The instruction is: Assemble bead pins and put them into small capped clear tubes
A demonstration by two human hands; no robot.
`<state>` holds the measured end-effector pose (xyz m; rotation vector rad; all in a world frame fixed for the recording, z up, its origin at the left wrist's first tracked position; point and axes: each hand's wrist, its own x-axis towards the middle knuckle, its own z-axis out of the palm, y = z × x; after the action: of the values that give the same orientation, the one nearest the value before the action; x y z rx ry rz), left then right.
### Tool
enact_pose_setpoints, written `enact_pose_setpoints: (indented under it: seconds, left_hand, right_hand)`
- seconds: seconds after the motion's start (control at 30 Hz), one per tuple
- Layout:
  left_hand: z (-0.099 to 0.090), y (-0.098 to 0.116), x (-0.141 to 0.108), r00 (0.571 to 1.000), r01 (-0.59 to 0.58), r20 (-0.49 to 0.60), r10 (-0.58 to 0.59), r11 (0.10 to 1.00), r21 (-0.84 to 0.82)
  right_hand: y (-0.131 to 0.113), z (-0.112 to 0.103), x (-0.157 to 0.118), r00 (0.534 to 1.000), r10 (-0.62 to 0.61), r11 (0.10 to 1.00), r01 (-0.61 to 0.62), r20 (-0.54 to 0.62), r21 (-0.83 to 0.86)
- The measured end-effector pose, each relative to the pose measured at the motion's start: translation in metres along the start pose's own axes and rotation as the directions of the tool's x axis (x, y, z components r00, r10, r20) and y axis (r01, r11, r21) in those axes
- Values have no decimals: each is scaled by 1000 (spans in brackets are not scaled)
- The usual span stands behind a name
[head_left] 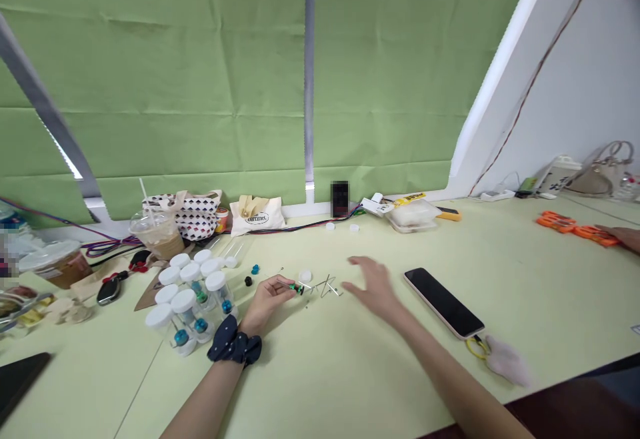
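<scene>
Pinched in the fingertips of my left hand [270, 300] is a small green knob-like piece [296, 288] with a thin metal rod. My right hand [371, 287], a little blurred, hovers over the table with thumb and fingers apart and nothing in them. Between the hands lie several thin metal rods [328, 287], crossing one another, and a white cap [305, 275]. Left of my left hand stand clear vials with white lids [184, 301], some with blue or green pieces on rods inside. A small blue piece [255, 269] and a black piece [249, 281] lie beyond that hand.
A phone [444, 302] with a fluffy charm [507, 360] lies at right. Along the back are an iced drink [159, 237], cloth pouches [257, 216], cables and a plastic container [413, 215]. Another person's hand [623, 237] touches orange objects [575, 228] at far right.
</scene>
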<state>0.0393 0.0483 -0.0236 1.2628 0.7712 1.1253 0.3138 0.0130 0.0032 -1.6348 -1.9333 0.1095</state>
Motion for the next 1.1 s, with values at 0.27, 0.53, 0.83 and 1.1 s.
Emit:
enact_pose_setpoints:
  seconds: [0.27, 0.53, 0.83, 1.1]
  left_hand:
    - [-6, -1, 3, 999, -26, -31, 24, 998, -63]
    - [-2, -1, 1, 999, 4, -35, -4, 1000, -17]
    - [1, 4, 0, 1000, 1, -25, -1, 1000, -3]
    - [4, 6, -2, 999, -3, -38, 4, 1000, 13]
  right_hand:
    - [-94, 67, 10, 982, -181, 884, 189, -60, 428]
    - [-82, 70, 6, 989, -114, 857, 146, -95, 494]
    - [-81, 68, 4, 965, -223, 899, 259, -140, 353]
    - [-80, 63, 5, 945, -280, 909, 318, -172, 270]
